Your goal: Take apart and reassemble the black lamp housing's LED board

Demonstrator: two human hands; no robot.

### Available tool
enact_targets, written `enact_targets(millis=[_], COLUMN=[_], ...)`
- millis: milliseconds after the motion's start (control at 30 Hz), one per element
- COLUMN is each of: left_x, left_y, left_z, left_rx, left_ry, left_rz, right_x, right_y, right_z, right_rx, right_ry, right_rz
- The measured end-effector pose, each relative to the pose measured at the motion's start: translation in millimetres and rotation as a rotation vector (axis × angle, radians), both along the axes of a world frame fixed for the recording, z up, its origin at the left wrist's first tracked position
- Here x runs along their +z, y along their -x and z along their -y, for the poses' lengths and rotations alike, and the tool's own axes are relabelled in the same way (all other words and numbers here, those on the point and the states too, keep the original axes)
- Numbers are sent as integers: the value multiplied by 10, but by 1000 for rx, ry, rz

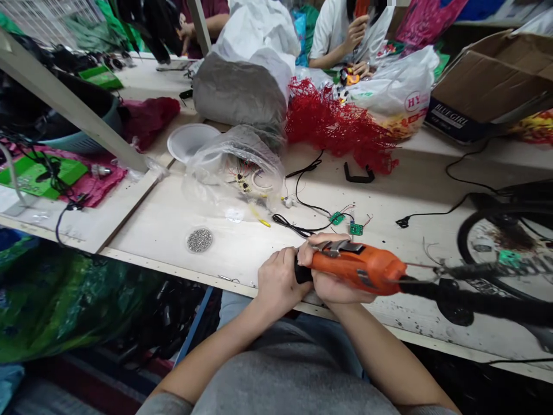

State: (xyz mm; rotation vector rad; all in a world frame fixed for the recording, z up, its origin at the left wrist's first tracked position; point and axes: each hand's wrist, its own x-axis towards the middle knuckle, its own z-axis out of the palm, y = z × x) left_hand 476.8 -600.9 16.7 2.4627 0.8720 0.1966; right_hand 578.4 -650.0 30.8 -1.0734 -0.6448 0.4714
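Note:
My right hand [339, 285] is wrapped round an orange electric screwdriver [363, 265] with a metal lever on top. The tool lies almost level, its black cable end pointing right. At its left end is a black part [303, 272], and my left hand [280, 279] is closed right beside it. What my left fingers hold is hidden. Just beyond my hands lie small green circuit boards [356, 229] with thin wires and a coiled black cable [290, 223]. To the left stands a round dish of small metal screws [199, 240].
A clear plastic bag [233, 184] with wired parts lies open beside a white bowl [192, 142]. Red netting [337, 124], a cardboard box [488, 86] and a black ring-shaped holder [464, 230] occupy the back and right. Two other people work across the table.

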Motion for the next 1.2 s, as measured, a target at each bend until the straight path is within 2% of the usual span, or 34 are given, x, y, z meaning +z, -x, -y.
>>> enact_targets(millis=[133,267,400,567,733,867,1000,1100,1200], left_x=[-1,9,-24,-176,-347,-438,-503,-535,-557], left_y=[13,16,116,448,640,628,594,588,597], left_z=[-2,-31,-68,-83,-1,59,82,87,81], left_rx=[13,46,-1,-22,79,151,162,152,115], left_ry=[14,57,55,155,296,335,321,294,254], left_rz=[68,131,215,358,503,557,611,650,667], right_x=[5,77,282,497,419,383,315,175,67], right_y=[-4,-7,5,148,323,348,361,424,505], right_z=[-127,-169,-11,104,-30,-132,-218,-234,-207], right_rx=[6,-8,-35,112,171,245,345,316,241], right_ry=[-213,-222,-231,-237,-222,-140,-69,-64,-129], right_rz=[-36,-15,34,30,-41,-76,-97,-95,-108])
